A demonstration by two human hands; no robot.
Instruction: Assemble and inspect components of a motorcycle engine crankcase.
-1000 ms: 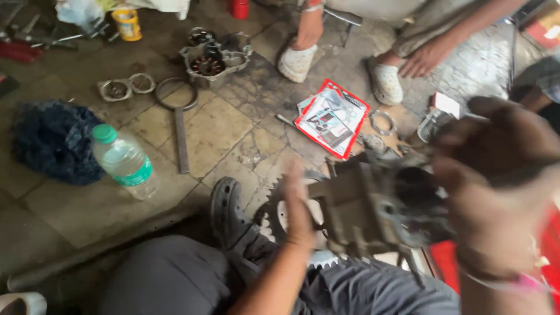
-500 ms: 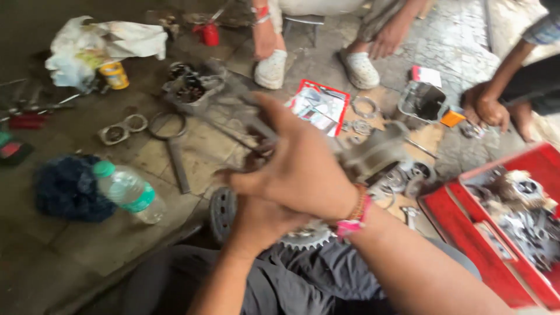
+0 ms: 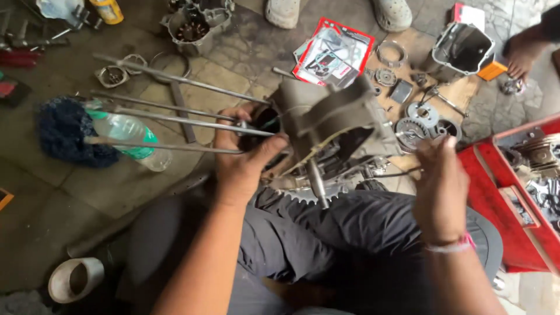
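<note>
Both hands' fingers grip the engine case near a bottle.

The engine case sat at the centre of the frame, a grey, greasy metal block, tilted over the person's lap. Four long thin steel rods stuck out of it toward the left of the frame, roughly side by side and fanning a little. A toothed sprocket showed just beneath the block. The left hand gripped the case where the rods met it; the right hand was at its right side.
</note>
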